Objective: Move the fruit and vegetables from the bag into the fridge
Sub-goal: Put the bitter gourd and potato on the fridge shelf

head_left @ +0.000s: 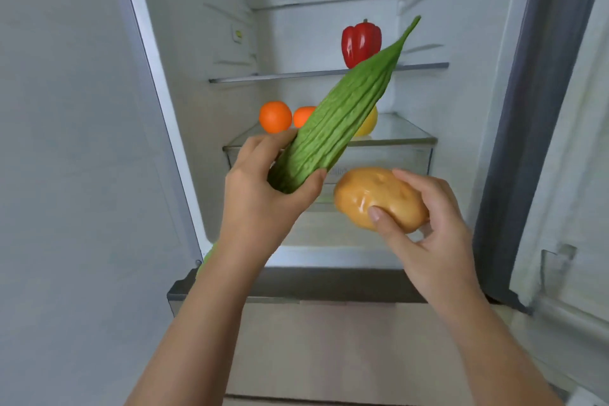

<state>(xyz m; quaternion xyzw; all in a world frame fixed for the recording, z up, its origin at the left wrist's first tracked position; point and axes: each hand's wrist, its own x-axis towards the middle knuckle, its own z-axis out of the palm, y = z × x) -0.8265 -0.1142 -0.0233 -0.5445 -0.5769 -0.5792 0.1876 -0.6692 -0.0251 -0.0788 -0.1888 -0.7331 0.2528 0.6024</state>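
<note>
Left hand [263,188]: wrapped around the blunt lower end of the gourd [339,112], thumb [314,180] on the near side, fingers [263,143] curled over the far side; clamped on it.
Gourd: long, green, ridged; rises out of the left hand toward 1 o'clock, thin tip ending beside the red pepper [361,42]. Held in the air in front of the fridge [438,26], crossing over the shelf edges in view.
Right hand [428,227]: closed on the potato [382,198], thumb [379,216] pressed on its near face, fingers [418,181] over the top and right side.
Potato: tan, glossy, dimpled; sits at 10 o'clock from the right palm, held clear of any shelf, in front of the drawer [395,158].
Hands relative: left hand at 9 o'clock of the potato; potato just beside the gourd's lower end (contact cannot be told).
Pepper: upright on the upper shelf [296,75], right of centre.
Oranges: one [275,117] at the left of the lower shelf [405,128], a second [302,116] just to its right, partly hidden by the gourd.
Yellow fruit [369,123]: on the lower shelf at 3 o'clock of the oranges, mostly behind the gourd (kind not identifiable).
Fridge door [66,142]: open, standing at the left.
Green scrap [206,257]: small bright patch at the left wrist's 8 o'clock; what it is cannot be told.
</note>
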